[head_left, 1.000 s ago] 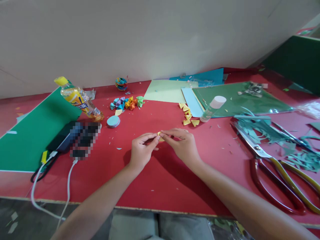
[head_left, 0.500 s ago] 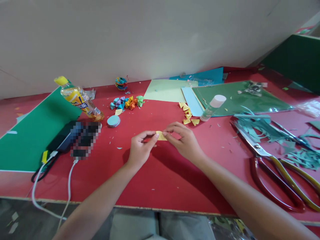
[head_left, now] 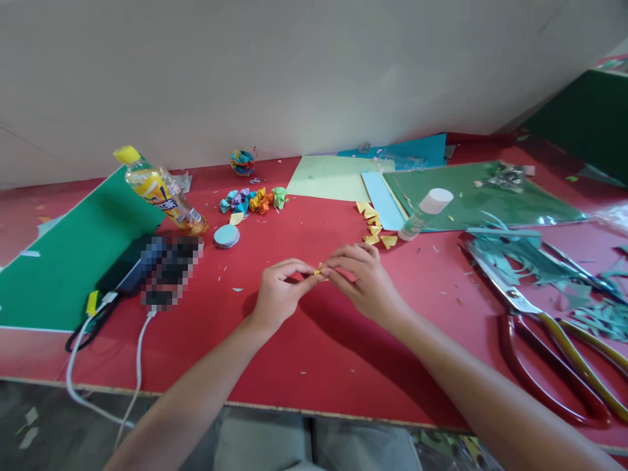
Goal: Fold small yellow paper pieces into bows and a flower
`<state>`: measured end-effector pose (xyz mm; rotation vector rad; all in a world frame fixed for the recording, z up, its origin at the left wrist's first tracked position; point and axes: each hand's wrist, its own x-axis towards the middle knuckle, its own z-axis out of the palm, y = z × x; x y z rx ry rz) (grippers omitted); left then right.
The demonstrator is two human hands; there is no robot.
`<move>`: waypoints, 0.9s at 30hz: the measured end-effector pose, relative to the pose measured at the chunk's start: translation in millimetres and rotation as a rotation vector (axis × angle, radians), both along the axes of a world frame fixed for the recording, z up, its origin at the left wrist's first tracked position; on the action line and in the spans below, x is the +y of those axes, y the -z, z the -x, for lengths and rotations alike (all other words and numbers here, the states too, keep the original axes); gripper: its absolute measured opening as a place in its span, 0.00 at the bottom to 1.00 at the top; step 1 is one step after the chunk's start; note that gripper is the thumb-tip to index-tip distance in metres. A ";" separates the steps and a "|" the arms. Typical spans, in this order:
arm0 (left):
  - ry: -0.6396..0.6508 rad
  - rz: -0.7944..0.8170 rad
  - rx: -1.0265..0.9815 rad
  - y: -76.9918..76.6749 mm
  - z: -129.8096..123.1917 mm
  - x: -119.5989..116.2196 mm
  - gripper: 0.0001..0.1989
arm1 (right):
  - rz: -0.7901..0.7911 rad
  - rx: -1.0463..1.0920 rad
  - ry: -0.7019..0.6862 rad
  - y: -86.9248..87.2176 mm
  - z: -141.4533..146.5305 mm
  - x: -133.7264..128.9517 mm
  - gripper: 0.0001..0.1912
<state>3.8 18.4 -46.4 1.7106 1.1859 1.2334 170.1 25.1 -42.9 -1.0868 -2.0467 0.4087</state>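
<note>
Between my two hands is a small piece of yellow paper [head_left: 318, 271], mostly covered by the fingertips. My left hand [head_left: 284, 292] pinches it from the left, thumb and forefinger closed. From the right, my right hand [head_left: 360, 281] pinches the same paper, its other fingers curled above. Several folded yellow paper pieces [head_left: 373, 230] lie beyond my right hand, beside a standing, tilted-looking glue stick [head_left: 424, 214]. A stack of round paper discs [head_left: 226, 237], pale blue on top, sits beyond my left hand, with a yellow paper disc [head_left: 236, 218] close behind it.
Large scissors [head_left: 515, 301] lie at the right by shredded teal paper [head_left: 534, 261]. Coloured folded paper pieces [head_left: 255, 200] and a paper ball [head_left: 242, 163] are at the back. On the left are a drink bottle [head_left: 164, 196], a power bank [head_left: 131, 265] and white cables [head_left: 140, 353].
The yellow paper, earlier showing a wider flat face, is now pinched smaller between my fingertips. My hands have come closer together. The whole view has shifted slightly.
</note>
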 end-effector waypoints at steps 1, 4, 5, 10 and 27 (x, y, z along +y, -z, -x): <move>-0.004 -0.013 0.013 -0.3 0.4 -0.1 0.06 | -0.002 -0.009 -0.008 -0.3 0.3 -1.1 0.06; -0.001 -0.033 0.051 0.1 1.9 -0.5 0.07 | -0.016 -0.028 -0.017 -0.3 0.7 -2.8 0.07; 0.006 -0.026 0.062 0.5 2.3 -0.6 0.08 | -0.020 -0.031 -0.018 0.0 0.8 -3.0 0.07; 0.065 -0.011 0.073 2.4 3.6 0.0 0.07 | -0.032 -0.011 0.003 2.3 2.9 -3.7 0.06; 0.717 0.874 -0.334 -7.7 14.9 -0.3 0.10 | 0.465 0.287 -0.641 -19.4 -12.2 -7.2 0.11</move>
